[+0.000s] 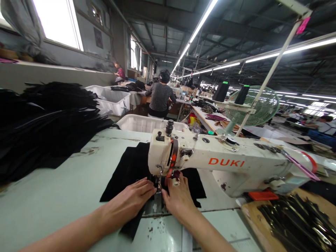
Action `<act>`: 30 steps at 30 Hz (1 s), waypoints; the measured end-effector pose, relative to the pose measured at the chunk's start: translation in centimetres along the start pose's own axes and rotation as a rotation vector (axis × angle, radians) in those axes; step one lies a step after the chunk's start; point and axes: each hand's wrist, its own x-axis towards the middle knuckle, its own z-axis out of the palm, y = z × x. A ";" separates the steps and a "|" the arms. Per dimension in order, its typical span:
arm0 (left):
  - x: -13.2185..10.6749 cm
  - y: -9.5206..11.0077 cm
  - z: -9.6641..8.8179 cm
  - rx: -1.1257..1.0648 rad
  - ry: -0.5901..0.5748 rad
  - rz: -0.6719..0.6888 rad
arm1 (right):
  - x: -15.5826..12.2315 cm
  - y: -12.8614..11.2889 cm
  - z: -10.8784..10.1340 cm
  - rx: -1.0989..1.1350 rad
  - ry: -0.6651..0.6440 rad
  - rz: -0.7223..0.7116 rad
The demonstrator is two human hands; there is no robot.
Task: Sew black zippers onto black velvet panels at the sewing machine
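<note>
Pale green tabletop [65, 203]: sliding room toward 8 o'clock of the needle area. Sewing machine [196, 150]: arm and pillar limit travel at 2–3. Black pile [52, 129]: bounds 10. Black cloth [126, 171]: under machine head, spread 7 to 11, also 3; judged light, soft, limp; hold flat near edges. Left hand [133, 196] (8): fingers together on cloth. Right hand [180, 197] (4): thumb apart from fingers. Pinching, either: cannot tell.

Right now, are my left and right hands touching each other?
Apart. The head view shows the presser foot and the metal plate in the gap between left hand and right hand.
</note>
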 end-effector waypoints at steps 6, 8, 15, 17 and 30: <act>-0.3 -0.4 1.2 -0.026 0.048 -0.011 | 0.2 0.1 1.2 -0.046 0.047 0.021; -0.4 -0.5 1.5 -0.034 0.059 -0.002 | 0.5 0.3 1.8 -0.064 0.064 0.024; -0.5 -0.5 1.5 -0.037 0.061 0.016 | 3.2 1.3 4.1 -0.085 0.125 -0.031; -0.5 -0.5 1.4 -0.032 0.063 0.010 | 3.4 1.8 4.0 -0.072 0.140 -0.075; 0.1 0.5 0.3 0.009 0.096 -0.042 | -0.8 3.2 1.7 0.118 0.414 -0.516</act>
